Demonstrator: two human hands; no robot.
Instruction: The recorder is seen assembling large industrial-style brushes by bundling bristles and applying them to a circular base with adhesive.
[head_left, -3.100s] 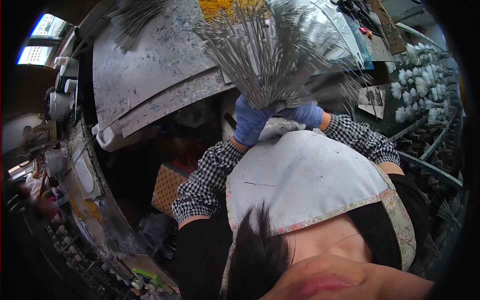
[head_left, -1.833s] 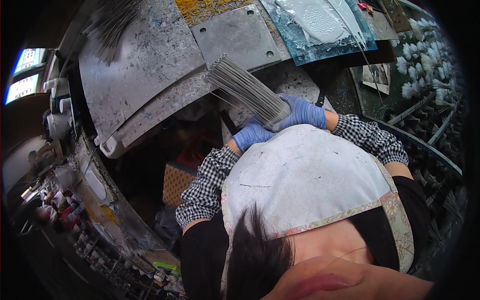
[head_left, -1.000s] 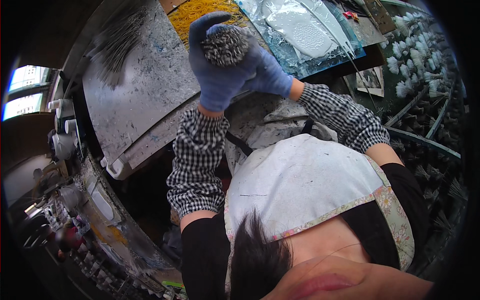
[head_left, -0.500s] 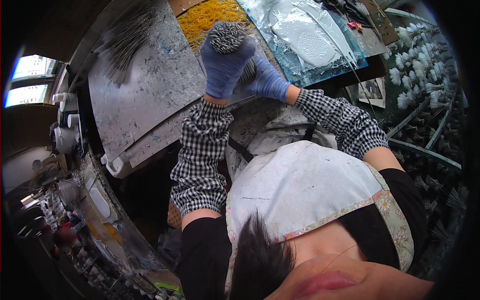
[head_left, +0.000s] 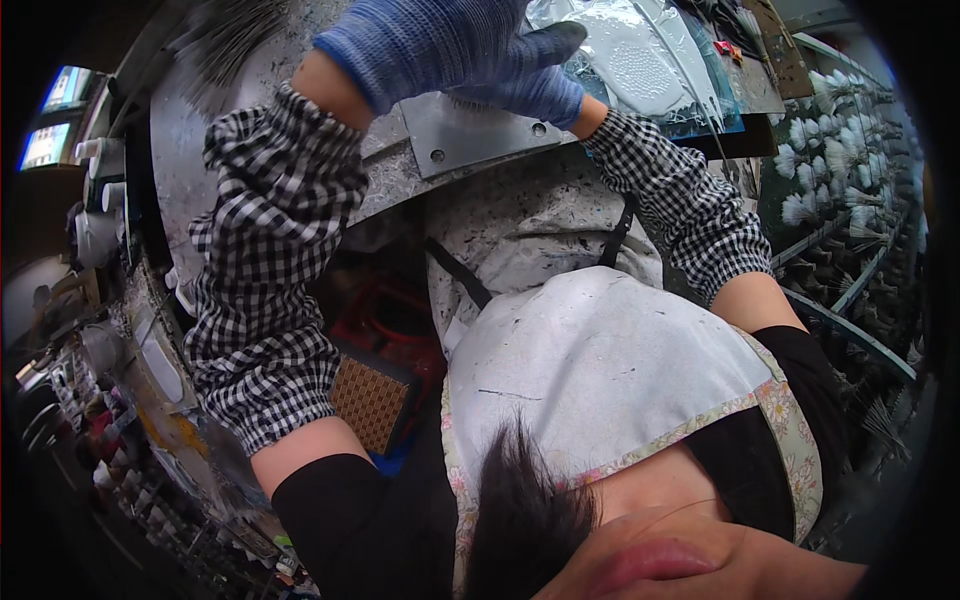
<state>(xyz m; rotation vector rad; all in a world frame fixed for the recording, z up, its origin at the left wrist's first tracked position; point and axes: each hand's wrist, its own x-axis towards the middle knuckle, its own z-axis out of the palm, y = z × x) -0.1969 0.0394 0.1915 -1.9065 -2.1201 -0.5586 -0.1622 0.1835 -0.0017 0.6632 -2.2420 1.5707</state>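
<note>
At the top edge of the head view, both hands are raised over a grey metal tabletop (head_left: 200, 170), each in a blue knit glove. The left hand (head_left: 420, 45) fills the upper middle, its back turned to the camera and its fingers running out of the picture, so I cannot tell whether it is clenched or grasping anything. The right hand (head_left: 530, 85) sits just beside and partly behind it, lower and to the right, with a dark-tipped gloved finger pointing right above a grey metal plate (head_left: 470, 135) that has small round holes; whether this hand is released or gripping is also hidden. Both hands are close together, touching or nearly so.

Black-and-white checked sleeve covers (head_left: 265, 290) wrap both forearms, the left one coming up from the lower left, the right one slanting down to the right. Beyond the right hand lies a clear plastic sheet (head_left: 650, 60) with a dotted oval patch, spread on the tabletop. A fan of thin grey bristles (head_left: 225, 35) lies blurred at the upper left of the tabletop, well apart from the hands. Rows of white feathery tufts (head_left: 830, 150) stand on racks at the right edge. Below the tabletop a brown woven panel (head_left: 370, 400) shows beside something red. A stained white apron (head_left: 590, 360) covers the person's front.
</note>
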